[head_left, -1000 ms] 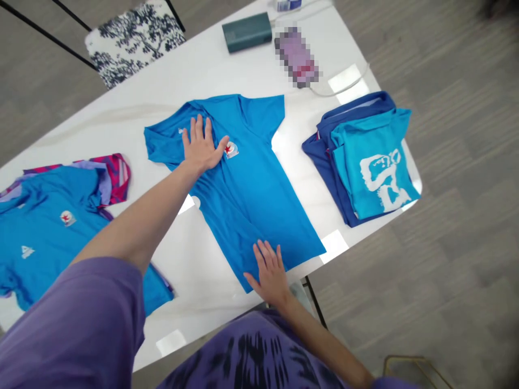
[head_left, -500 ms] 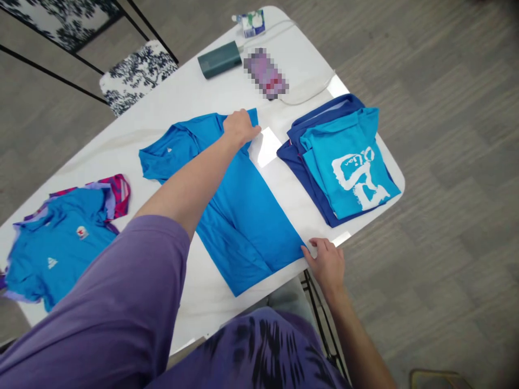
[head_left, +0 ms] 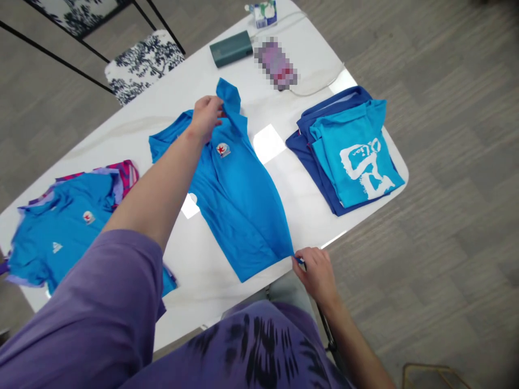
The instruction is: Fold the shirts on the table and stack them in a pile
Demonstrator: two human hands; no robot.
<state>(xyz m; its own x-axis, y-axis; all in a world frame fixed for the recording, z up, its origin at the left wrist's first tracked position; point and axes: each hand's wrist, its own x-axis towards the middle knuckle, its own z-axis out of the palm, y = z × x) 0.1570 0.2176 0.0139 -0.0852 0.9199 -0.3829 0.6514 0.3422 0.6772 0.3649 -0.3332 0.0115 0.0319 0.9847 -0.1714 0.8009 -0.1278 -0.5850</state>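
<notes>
A blue T-shirt [head_left: 251, 200] lies across the table, its right side turned inward and a round red-and-white badge showing on the chest. My left hand [head_left: 206, 118] is closed on fabric at the shoulder, where a sleeve sticks up beyond my knuckles. At the near table edge, my right hand [head_left: 318, 273] pinches the shirt's hem corner between thumb and fingers. My left forearm hides part of the collar. Left of that arm lies a stack of shirts [head_left: 68, 227] with a blue one on top.
Folded clothes [head_left: 357, 167] with white lettering on top sit on the right of the white table [head_left: 308, 227]. At the far end are a dark green power bank [head_left: 232, 48], a blurred-out phone [head_left: 278, 65], a cable and a small carton [head_left: 265, 13]. A patterned chair [head_left: 144, 65] stands beyond.
My left hand has drawn the shirt's shoulder leftward, lifting the sleeve and uncovering the badge. My right hand has shifted slightly left with the hem corner.
</notes>
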